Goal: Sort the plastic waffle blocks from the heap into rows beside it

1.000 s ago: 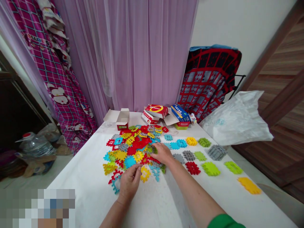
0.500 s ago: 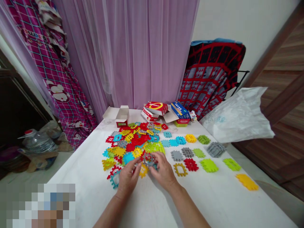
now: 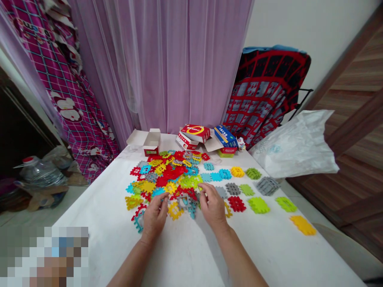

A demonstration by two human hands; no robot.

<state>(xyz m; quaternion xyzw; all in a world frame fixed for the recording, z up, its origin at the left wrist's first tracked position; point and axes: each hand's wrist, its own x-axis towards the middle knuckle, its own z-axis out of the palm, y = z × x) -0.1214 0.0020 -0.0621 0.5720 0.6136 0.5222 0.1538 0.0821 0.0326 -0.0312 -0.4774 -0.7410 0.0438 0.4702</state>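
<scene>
A grey square interlocking frame block [image 3: 183,202] lies at the near edge of a heap of toothed plastic building blocks [image 3: 171,174], between my two hands. My left hand [image 3: 154,215] is to the left of it, thumb and fingers apart, with nothing in them. On the other side my right hand [image 3: 212,204] hovers above the heap's right edge, fingers bent and apart from the thumb; I see no block in it. Near the left hand are a teal frame block [image 3: 138,224] and a yellow block [image 3: 175,210]. The right hand partly covers another yellow frame block [image 3: 228,210].
Right of the heap, blocks lie sorted: red [image 3: 237,203], lime green [image 3: 259,205], yellow [image 3: 303,225]. A grey assembled cube [image 3: 268,186] sits near a white plastic bag [image 3: 295,147]. Cardboard boxes [image 3: 196,133] and an open box [image 3: 152,144] line the table's back.
Both hands held the grey frame block before; now it lies on the heap between them. The hands have moved apart, and the view has shifted slightly.
</scene>
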